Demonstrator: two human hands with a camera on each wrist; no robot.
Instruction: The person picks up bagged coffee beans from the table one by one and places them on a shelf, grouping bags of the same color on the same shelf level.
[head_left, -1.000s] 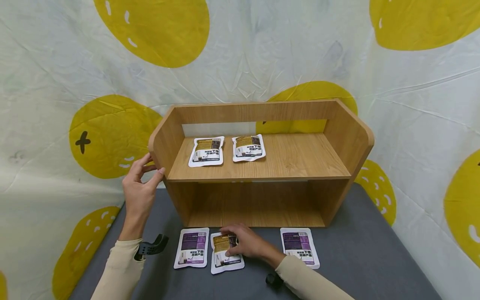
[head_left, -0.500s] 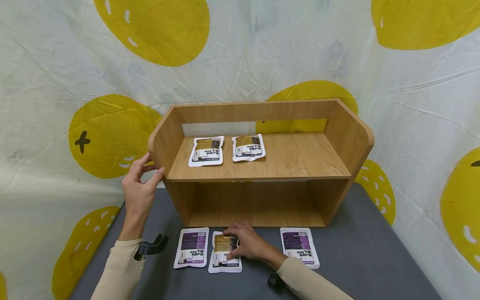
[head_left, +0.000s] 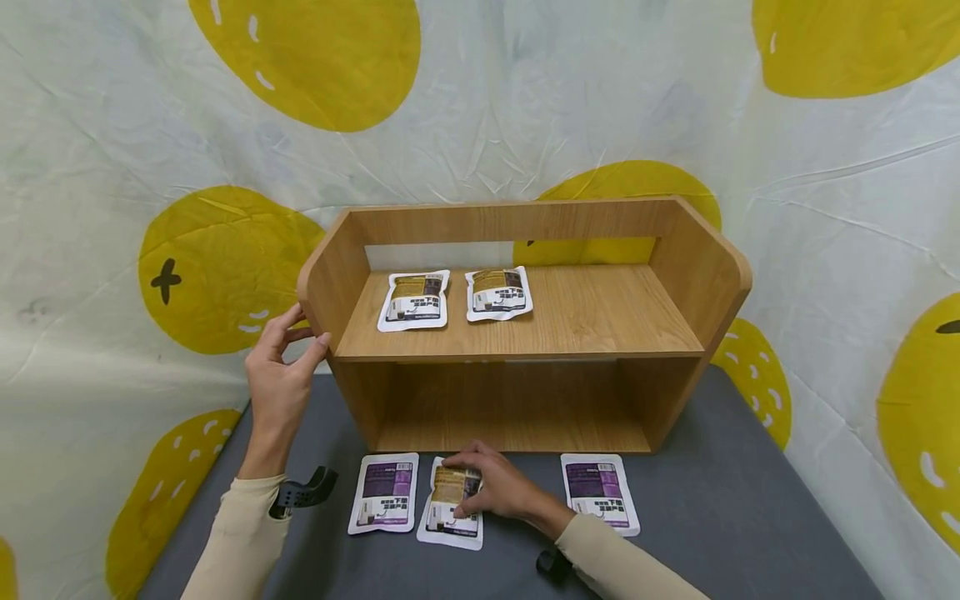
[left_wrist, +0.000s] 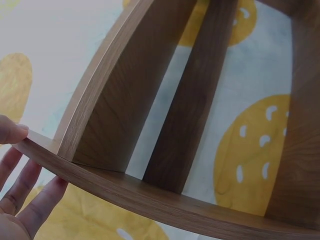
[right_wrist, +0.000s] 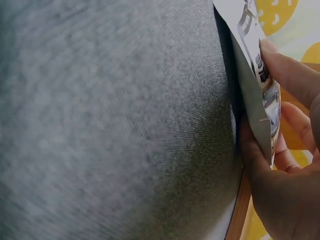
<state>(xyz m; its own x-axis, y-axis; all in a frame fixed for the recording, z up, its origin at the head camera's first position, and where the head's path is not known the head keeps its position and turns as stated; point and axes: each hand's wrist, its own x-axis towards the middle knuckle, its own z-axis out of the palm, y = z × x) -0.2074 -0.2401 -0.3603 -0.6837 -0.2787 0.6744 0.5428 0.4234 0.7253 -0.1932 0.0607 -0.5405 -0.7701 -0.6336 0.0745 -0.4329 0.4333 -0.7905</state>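
My left hand holds the left side panel of a two-tier wooden shelf. In the left wrist view the thumb lies on one face of the board's edge and the fingers on the other. My right hand pinches a white pouch with a gold-brown label in front of the shelf. The right wrist view shows this pouch edge-on, thumb on its printed face and a finger under its end, close over the grey cloth. The hand hides its right side.
A purple-labelled pouch lies just left of the held one; another purple pouch lies to the right, partly behind the right forearm. On the upper shelf lie two gold-labelled pouches, the left one and the right one. A patterned curtain hangs behind.
The pouch under my right hand has turned slightly, its top now leaning to the right. The left hand and the shelf have stayed in place.
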